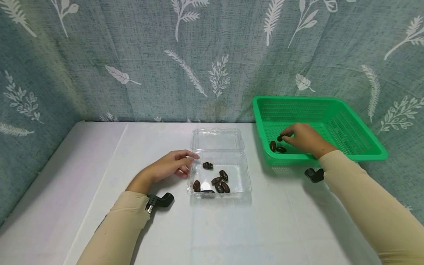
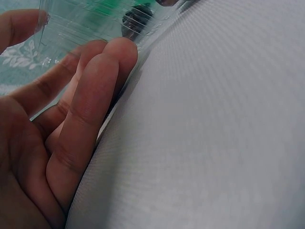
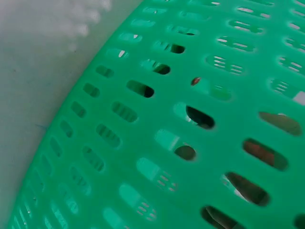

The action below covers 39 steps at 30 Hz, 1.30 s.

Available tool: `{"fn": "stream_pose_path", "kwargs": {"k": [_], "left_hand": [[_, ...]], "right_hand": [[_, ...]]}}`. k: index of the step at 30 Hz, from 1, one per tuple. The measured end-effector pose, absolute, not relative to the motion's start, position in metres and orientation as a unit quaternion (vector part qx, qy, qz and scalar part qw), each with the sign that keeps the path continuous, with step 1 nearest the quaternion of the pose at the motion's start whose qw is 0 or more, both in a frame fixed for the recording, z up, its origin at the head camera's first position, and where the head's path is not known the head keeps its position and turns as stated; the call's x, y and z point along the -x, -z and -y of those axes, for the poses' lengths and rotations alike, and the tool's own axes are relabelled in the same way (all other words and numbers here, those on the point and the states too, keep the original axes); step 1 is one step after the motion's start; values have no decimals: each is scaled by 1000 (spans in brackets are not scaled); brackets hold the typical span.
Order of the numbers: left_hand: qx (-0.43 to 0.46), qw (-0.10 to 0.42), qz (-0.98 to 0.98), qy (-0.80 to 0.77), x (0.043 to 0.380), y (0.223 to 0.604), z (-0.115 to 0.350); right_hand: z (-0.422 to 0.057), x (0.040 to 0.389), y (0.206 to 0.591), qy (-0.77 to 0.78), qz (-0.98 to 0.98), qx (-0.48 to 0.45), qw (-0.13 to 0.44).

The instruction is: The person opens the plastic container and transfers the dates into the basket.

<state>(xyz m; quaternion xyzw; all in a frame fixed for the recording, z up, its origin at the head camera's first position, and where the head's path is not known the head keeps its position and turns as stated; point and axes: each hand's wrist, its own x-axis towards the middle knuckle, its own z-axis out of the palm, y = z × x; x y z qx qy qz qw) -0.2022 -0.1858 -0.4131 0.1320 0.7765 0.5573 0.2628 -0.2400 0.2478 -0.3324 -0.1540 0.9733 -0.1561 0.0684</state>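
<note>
My right hand [image 1: 303,138] reaches into the green basket [image 1: 364,138] and pinches a dark brown date [image 1: 280,138] between thumb and fingers. Two more dates lie below it in the basket's near left corner, one of them a date [image 1: 272,146] against the side wall. In the right wrist view the basket's slotted wall [image 3: 143,119] hides most of the hand. My left hand [image 1: 172,163] rests at the left side of a clear plastic box [image 1: 236,165], its loosely bent fingers [image 2: 88,90] touching the wall. Inside the box lie several dates [image 1: 216,180].
The box's clear lid [image 1: 216,140] is folded back flat behind it. A white cloth [image 1: 232,228] covers the table. Behind the table hangs a grey-green leaf-patterned curtain [image 1: 149,73], close to the basket's back rim.
</note>
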Motion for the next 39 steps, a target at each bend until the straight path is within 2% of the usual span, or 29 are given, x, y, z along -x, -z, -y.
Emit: {"fn": "stream_pose_path", "kwargs": {"k": [22,25,29,34,39], "left_hand": [[-131,262,-775,-559,199,412,188],[-129,263,-775,-560,199,412,187],[-128,265,-776,-558,200,413,186],[-130,265,-777,-556,201,413,186],[-129,264,-777,-557,201,412,186]], "right_hand": [[-244,249,343,128,-973,151,117],[-245,248,341,127,-975,150,107],[-243,242,337,147,-977,150,44],[-228,226,328,203,-960,161,-110],[-200,208,325,241,-913,221,-245]]}}
